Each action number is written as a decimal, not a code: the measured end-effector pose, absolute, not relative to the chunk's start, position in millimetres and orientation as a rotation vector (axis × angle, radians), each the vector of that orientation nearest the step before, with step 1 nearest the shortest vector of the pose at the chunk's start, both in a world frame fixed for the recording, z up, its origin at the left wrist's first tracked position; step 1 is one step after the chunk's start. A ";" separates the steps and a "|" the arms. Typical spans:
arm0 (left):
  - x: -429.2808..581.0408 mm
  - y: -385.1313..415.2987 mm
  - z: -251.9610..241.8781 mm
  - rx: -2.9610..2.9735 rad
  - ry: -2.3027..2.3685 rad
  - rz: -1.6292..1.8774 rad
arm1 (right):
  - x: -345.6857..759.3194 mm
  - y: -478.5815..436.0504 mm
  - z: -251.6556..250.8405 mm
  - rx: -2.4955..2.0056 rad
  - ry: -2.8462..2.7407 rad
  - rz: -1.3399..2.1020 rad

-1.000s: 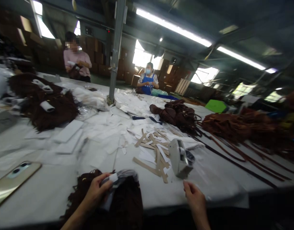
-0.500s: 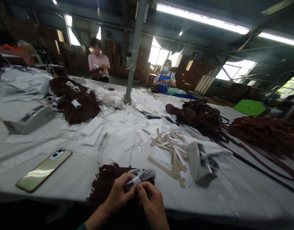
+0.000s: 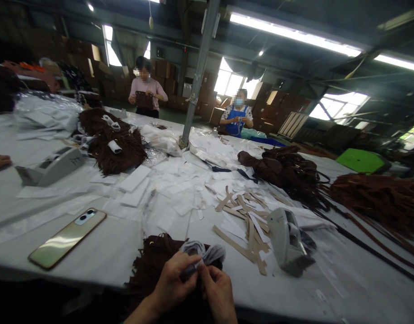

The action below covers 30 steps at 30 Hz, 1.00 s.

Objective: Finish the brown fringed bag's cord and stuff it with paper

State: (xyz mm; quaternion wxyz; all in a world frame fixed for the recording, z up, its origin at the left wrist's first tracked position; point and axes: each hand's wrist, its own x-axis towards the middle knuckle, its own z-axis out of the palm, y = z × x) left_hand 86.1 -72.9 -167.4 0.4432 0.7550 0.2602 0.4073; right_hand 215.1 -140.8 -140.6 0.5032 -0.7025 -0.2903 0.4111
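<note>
A dark brown fringed bag (image 3: 149, 265) lies at the table's near edge in front of me. On it sits a bundle wrapped in thin white paper or plastic (image 3: 207, 252). My left hand (image 3: 173, 283) is closed around that wrapped bundle from the left. My right hand (image 3: 218, 290) pinches the same bundle from the right, fingers pressed together against it. Both hands meet over the bag.
A grey tape dispenser (image 3: 288, 243) stands right of my hands among tan paper strips (image 3: 242, 220). A gold phone (image 3: 68, 236) lies at left, a second dispenser (image 3: 53, 164) beyond it. Brown fringed bags (image 3: 114, 144) and straps cover the far table. Two people (image 3: 146, 90) work across it.
My right hand came in from the table edge to join my left on the wrapped bundle. The view has swung left, bringing the phone and second dispenser further in.
</note>
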 end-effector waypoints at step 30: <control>119.8 -90.9 -119.0 0.954 0.575 0.737 | 237.2 -150.1 -128.9 -1.791 -1.238 -0.164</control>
